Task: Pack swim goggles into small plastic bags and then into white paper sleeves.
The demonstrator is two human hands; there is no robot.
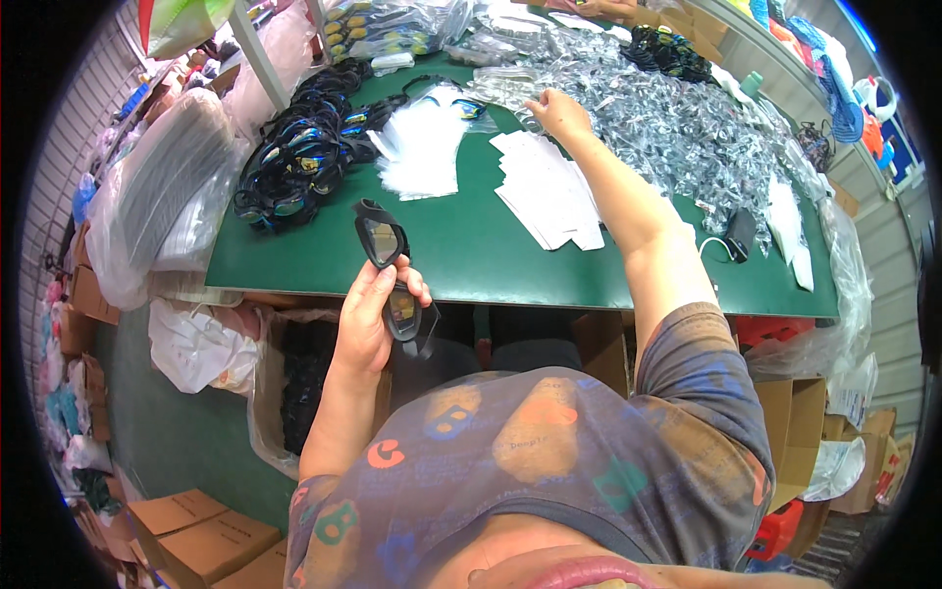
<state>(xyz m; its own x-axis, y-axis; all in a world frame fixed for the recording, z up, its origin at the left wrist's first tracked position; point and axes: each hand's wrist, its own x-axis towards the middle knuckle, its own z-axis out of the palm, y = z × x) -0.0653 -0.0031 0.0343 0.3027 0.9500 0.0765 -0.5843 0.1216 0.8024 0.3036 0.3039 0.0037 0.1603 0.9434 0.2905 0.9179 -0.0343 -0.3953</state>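
My left hand [367, 312] pinches a pair of black swim goggles [381, 240] by the middle, just off the table's front edge. One lens stands above my fingers and the other hangs below. My right hand [565, 116] reaches far across the green table [324, 257], its fingers closed beside a heap of clear plastic pieces [648, 118]. What those fingers hold, if anything, I cannot make out. Between my hands lie a fanned stack of white papers [549, 196] and a stack of thin, whitish translucent sheets or bags [420, 152].
A heap of dark goggles [294, 162] covers the table's left side. More bagged goggles [378, 27] sit at the back left. Plastic-wrapped bundles [167, 187] stand left of the table. Cardboard boxes [211, 535] are on the floor at lower left, with another open box [793, 422] at right.
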